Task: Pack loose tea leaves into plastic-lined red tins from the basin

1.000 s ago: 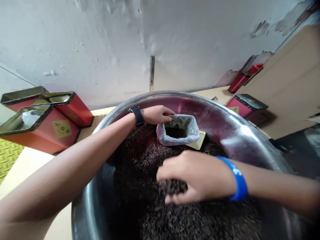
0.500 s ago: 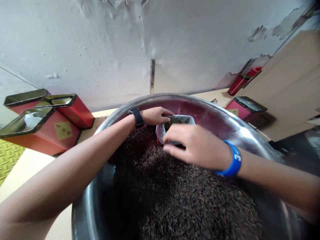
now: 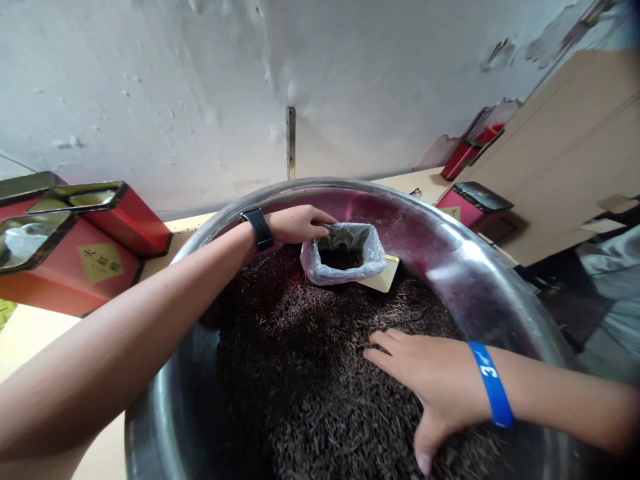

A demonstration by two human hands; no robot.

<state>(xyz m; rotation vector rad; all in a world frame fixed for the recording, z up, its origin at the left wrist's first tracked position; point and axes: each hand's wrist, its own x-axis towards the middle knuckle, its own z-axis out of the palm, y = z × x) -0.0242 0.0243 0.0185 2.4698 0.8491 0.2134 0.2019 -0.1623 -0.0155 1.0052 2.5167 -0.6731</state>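
A big steel basin (image 3: pixel 465 267) is heaped with dark loose tea leaves (image 3: pixel 310 387). At its far side a tin lined with a clear plastic bag (image 3: pixel 345 257) stands sunk in the leaves, partly filled. My left hand (image 3: pixel 300 225), a black watch on the wrist, pinches the bag's left rim. My right hand (image 3: pixel 425 380), a blue band on the wrist, lies flat on the leaves at the near right, fingers stretched out and holding nothing.
Red tea tins (image 3: pixel 85 247) with open tops stand on the pale tabletop at the left. More red tins (image 3: pixel 473 203) sit at the right beside cardboard boxes (image 3: pixel 575 147). A scuffed white wall (image 3: pixel 200 87) rises behind the basin.
My right hand carried a handful of leaves to the bag, then came back down to the near right and now rests flat on the pile. My left hand has stayed on the bag's rim.
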